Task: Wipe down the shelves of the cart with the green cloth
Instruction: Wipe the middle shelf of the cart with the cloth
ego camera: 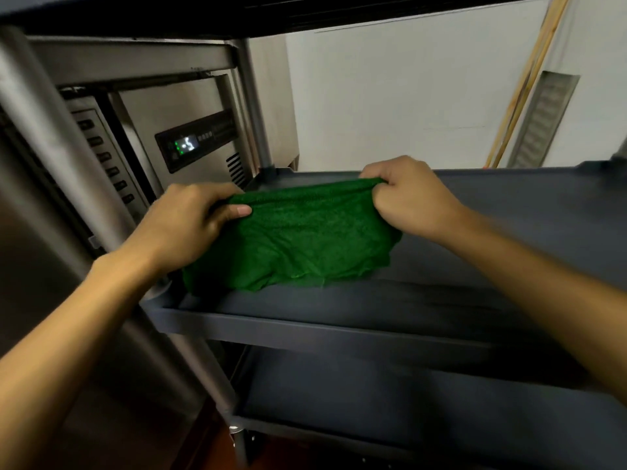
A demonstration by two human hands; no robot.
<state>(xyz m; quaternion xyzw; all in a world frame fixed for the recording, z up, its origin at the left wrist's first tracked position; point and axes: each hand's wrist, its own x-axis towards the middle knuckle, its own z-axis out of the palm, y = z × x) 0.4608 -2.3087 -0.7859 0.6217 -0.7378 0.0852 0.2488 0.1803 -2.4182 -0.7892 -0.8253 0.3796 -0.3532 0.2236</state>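
Both hands are gripping the green cloth (298, 235): the left hand (190, 218) is pinching its left edge, the right hand (412, 195) its top right corner, over the cart's middle shelf (475, 300).

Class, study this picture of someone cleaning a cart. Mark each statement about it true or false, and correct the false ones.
1. The left hand and the right hand both grip the green cloth. True.
2. The cloth is at the cart's lowest shelf. False: it is held over the middle shelf, one level up.
3. The appliance's display panel shows green lights. True.
4. That panel lies to the right of the cloth. False: it lies up and to the left of the cloth, past the cart's corner post.
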